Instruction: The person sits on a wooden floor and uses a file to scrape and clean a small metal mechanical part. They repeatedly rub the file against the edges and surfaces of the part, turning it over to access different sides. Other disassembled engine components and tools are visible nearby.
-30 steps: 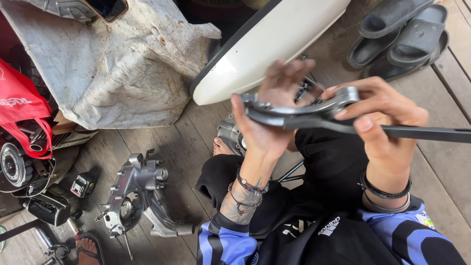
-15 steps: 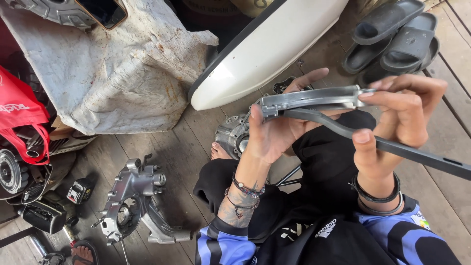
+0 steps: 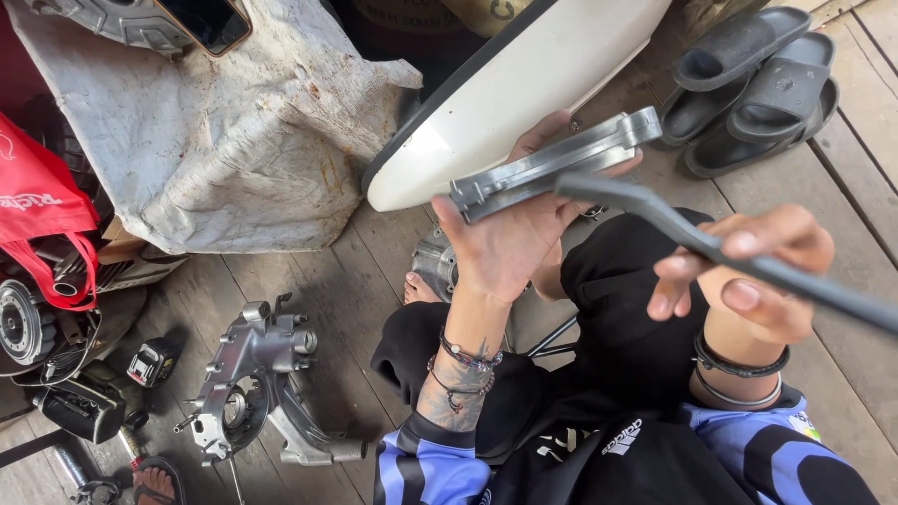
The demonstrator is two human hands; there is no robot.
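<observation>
your left hand (image 3: pixel 505 245) is raised in front of you, palm toward you, fingers curled up behind a flat grey metal part (image 3: pixel 552 166) and holding it by its edge; the part runs tilted from lower left up to upper right, in the air above your lap. your right hand (image 3: pixel 748 271) is wrapped around the shaft of a long dark metal tool (image 3: pixel 711 248), thumb and fingers closed on it. the tool's bent tip sits just beside the lower edge of the metal part, and its handle runs off past the right edge of view. whether tip and part touch, you cannot tell from here.

behind the part lies a white curved body panel (image 3: pixel 524 84), resting on the wooden floor (image 3: pixel 346 281). a grey engine casing (image 3: pixel 253 383) lies on the floor to your left, well apart from your hands. a dirty cloth (image 3: pixel 215 140) covers a heap at the upper left, with a red bag (image 3: pixel 42 224) beside it. a pair of dark sandals (image 3: pixel 748 84) sits at the upper right. a round metal piece (image 3: pixel 435 266) shows just beside your bare foot (image 3: pixel 418 290).
</observation>
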